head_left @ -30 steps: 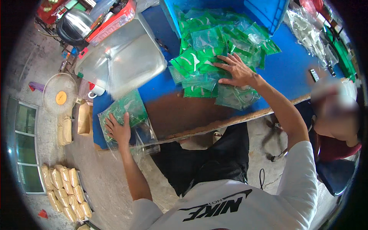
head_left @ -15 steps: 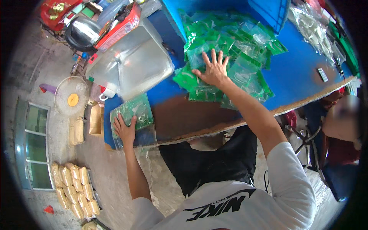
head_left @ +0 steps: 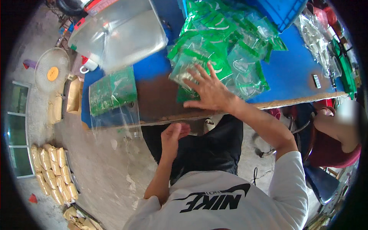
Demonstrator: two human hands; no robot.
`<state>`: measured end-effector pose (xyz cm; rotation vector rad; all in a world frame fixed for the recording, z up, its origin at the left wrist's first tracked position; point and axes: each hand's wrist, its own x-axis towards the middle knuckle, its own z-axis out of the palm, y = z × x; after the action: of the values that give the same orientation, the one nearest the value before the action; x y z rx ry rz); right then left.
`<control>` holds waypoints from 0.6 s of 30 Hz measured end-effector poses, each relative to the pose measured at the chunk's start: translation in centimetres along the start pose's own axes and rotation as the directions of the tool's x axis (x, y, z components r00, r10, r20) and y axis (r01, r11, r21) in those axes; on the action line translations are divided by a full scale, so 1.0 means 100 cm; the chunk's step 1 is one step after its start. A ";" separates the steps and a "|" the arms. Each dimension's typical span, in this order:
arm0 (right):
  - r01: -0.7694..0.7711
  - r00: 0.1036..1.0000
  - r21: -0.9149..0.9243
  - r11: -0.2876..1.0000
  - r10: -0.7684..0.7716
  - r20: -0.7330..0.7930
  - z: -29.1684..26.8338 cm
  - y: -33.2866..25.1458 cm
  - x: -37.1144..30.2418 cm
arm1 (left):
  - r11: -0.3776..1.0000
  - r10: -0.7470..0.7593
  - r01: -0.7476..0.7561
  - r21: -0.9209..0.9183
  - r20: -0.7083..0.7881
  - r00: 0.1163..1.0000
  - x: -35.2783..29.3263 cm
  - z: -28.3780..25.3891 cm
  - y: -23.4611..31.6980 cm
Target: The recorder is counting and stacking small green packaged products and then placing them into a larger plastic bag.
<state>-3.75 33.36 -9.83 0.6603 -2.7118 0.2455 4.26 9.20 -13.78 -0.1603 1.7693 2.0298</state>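
Note:
My right hand (head_left: 209, 90) lies flat, fingers spread, on a small clear packet with a green header (head_left: 184, 73) at the near edge of a pile of such green packets (head_left: 226, 46) on the blue table (head_left: 295, 76). My left hand (head_left: 172, 136) hangs below the table's front edge, fingers loosely curled, holding nothing I can see. To the left, a large clear bag (head_left: 113, 96) filled with green packets lies on the table and droops over its edge.
A big clear plastic sheet or bag (head_left: 119, 32) covers the table's far left. A blue crate (head_left: 283, 11) stands behind the pile. Another person (head_left: 337, 130) sits at the right. Yellowish sacks (head_left: 50, 172) and a round fan (head_left: 51, 71) are on the floor at left.
My left hand has left the large clear bag and dropped below the table edge. My right hand has slid toward me to the pile's near edge.

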 end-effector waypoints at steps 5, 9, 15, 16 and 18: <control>0.195 0.968 0.540 0.819 -0.248 0.026 0.000 -0.045 -0.033 | 0.854 -0.194 0.245 -0.458 0.156 0.969 0.004 -0.016 0.007; 0.019 0.999 0.750 0.661 -0.048 0.017 0.005 -0.049 -0.029 | 0.959 -0.114 0.111 -0.261 0.003 0.993 -0.001 -0.020 -0.005; 0.145 0.984 0.269 0.952 -0.111 -0.138 -0.006 -0.044 -0.036 | 0.935 0.022 -0.089 -0.344 -0.194 0.981 -0.001 -0.046 0.012; 0.239 0.971 0.244 0.940 -0.223 -0.089 -0.002 -0.043 -0.038 | 0.939 0.026 -0.096 -0.329 -0.212 0.977 -0.004 -0.050 0.018; 0.143 0.986 0.392 0.909 -0.097 -0.136 -0.004 -0.044 -0.035 | 0.966 0.151 -0.186 -0.180 -0.190 0.970 -0.009 -0.060 0.026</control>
<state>1.39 31.03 -10.32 0.8914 -2.5160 0.7991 2.86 2.99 -12.12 -0.2634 1.7322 2.3795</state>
